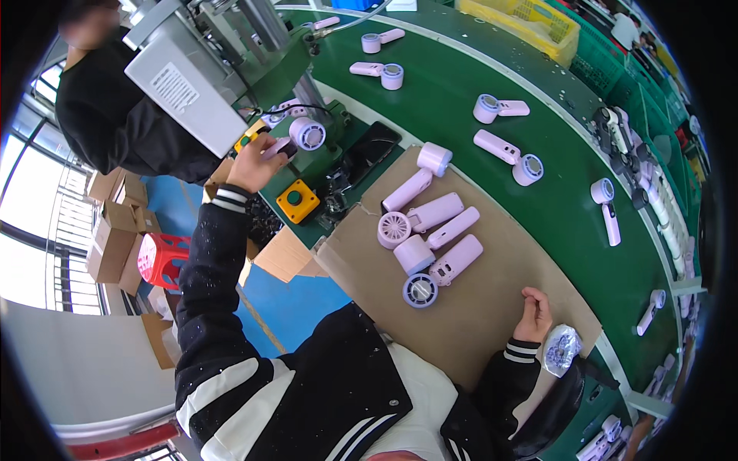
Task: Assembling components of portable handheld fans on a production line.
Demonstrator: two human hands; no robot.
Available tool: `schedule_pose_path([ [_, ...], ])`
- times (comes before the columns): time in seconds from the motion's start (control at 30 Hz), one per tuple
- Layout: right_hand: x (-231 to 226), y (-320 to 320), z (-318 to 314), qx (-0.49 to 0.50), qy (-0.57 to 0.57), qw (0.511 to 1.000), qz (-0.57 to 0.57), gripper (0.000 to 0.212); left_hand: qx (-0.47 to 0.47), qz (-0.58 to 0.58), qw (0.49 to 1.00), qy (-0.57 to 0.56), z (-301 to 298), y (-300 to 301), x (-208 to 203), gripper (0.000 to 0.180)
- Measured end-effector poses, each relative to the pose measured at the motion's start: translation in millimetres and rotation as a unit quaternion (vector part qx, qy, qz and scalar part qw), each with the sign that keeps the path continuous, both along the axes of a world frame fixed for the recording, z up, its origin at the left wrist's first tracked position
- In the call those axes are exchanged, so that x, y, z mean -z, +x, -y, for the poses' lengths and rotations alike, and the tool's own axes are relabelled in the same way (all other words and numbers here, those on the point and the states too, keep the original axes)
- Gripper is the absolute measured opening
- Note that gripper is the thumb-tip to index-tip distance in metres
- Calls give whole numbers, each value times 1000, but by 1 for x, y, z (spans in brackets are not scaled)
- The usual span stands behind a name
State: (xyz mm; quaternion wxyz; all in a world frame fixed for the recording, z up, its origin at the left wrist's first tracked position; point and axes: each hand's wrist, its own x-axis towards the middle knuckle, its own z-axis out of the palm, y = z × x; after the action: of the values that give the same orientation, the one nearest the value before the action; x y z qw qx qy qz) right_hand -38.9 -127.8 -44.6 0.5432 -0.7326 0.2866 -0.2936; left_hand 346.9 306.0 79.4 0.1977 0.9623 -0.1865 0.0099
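My left hand [255, 163] is closed around the handle of a lavender handheld fan [307, 134]. The fan's round head faces up beside the bench press [184, 84], near a yellow button box with a green button [297, 201]. On the brown cardboard sheet [492, 323] lies a group of several lavender handheld fans [415, 255], some with grilles upward. My right hand [535, 313] rests over the sheet's right part, fingers loosely bent, with nothing visible in it. Beside that wrist sits a crumpled silver foil packet [562, 349] with small purplish pieces.
More fans lie spaced along the green conveyor belt [438, 84]. A black phone-like slab [373, 150] sits near the press. At left are a person in black [115, 115], a red stool [164, 260] and cardboard boxes [115, 238]. A yellow crate [530, 27] stands beyond the belt.
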Motion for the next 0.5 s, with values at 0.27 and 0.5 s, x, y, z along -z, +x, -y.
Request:
schedule_pose_path([
  [0.27,-8,3,-7,1,17,1000,22,18,62,-188,928,-315,112,-33,-16,26],
  [0.5,-32,-43,-13,-5,-28,999,32,20,165,-248,888,-351,266,66,52,33],
])
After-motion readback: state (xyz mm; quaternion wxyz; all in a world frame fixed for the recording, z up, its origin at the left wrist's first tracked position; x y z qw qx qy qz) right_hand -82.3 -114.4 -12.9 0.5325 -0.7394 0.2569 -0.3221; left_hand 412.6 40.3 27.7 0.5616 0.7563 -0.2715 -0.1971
